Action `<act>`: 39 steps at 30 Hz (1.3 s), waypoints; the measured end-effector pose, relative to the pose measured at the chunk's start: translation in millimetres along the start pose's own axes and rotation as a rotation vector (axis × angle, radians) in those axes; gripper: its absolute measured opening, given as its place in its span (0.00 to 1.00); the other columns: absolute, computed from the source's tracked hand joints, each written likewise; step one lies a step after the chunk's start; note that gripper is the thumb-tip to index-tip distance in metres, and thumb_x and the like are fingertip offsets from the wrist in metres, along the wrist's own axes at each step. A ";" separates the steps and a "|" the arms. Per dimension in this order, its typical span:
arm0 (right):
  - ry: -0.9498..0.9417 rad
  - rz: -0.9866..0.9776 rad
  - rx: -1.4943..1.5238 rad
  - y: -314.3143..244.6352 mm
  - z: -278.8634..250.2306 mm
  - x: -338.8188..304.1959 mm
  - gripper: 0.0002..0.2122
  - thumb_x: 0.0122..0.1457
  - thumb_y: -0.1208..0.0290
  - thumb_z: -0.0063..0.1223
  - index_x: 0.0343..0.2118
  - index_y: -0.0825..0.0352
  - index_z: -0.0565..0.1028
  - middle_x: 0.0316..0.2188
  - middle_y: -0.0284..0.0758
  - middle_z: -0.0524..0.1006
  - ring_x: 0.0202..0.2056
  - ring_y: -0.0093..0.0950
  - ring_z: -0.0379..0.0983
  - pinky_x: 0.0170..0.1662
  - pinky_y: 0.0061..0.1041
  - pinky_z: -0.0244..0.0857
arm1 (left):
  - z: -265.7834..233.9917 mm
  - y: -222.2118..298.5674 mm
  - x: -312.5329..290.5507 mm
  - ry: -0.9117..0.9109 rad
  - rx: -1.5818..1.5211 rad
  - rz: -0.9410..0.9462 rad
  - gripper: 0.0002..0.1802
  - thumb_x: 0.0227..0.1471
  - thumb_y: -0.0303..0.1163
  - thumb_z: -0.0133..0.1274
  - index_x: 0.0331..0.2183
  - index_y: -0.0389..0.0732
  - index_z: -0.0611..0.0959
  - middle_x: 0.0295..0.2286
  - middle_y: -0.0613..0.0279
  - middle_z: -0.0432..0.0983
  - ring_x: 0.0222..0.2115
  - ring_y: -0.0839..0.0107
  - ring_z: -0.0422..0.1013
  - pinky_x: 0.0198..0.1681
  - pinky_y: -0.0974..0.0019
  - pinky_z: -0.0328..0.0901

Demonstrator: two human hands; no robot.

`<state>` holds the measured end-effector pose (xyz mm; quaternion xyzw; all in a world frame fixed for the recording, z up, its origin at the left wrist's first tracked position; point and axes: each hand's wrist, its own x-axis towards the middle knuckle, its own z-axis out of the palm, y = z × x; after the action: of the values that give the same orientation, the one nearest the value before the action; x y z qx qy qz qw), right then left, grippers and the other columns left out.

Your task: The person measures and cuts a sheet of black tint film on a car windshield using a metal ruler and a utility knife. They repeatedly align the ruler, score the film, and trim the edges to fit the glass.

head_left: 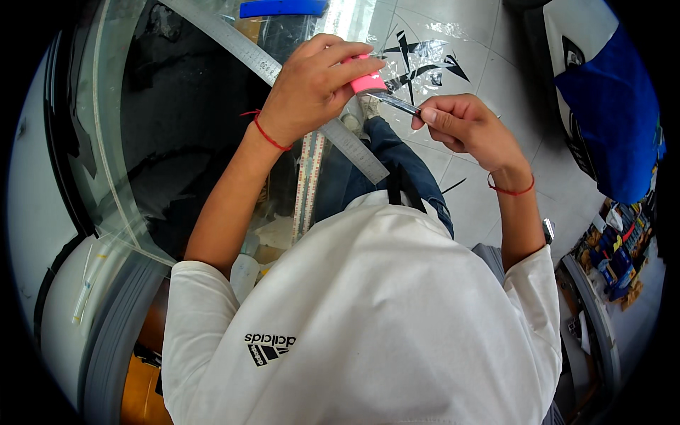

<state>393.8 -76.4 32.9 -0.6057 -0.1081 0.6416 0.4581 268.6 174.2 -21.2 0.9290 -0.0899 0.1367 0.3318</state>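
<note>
My left hand (315,83) is closed around a small pink squeegee (370,83) with a greyish lower edge, fingers over its top. In my right hand (464,126) a slim craft knife (400,104) is gripped between thumb and fingers. Its blade end points left and meets or nearly meets the squeegee's lower edge; contact is too fine to tell. Below my left hand and wrist, a long metal ruler (354,150) runs diagonally across the glass table (283,42), partly covered by the hand.
Black film (191,106) lies across the glass at left. At the far edge sits a blue strip (283,8). Black film offcuts on clear sheeting (425,64) lie on the tiled floor. A blue-and-white vehicle part (609,106) stands right, above a heap of mixed items (616,251).
</note>
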 end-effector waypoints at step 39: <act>0.153 -0.409 0.140 -19.3 89.0 112.1 0.14 0.73 0.67 0.45 0.54 0.72 0.72 0.37 0.35 0.80 0.32 0.20 0.77 0.37 0.20 0.69 | -96.2 -118.3 -79.8 -0.004 0.614 -0.491 0.60 0.40 0.67 0.68 0.59 0.27 0.71 0.61 0.46 0.65 0.63 0.53 0.61 0.70 0.50 0.47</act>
<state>341.7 51.9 -8.2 -0.5847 -0.1487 0.4934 0.6266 204.9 332.3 -44.8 0.9792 0.1794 0.0721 0.0612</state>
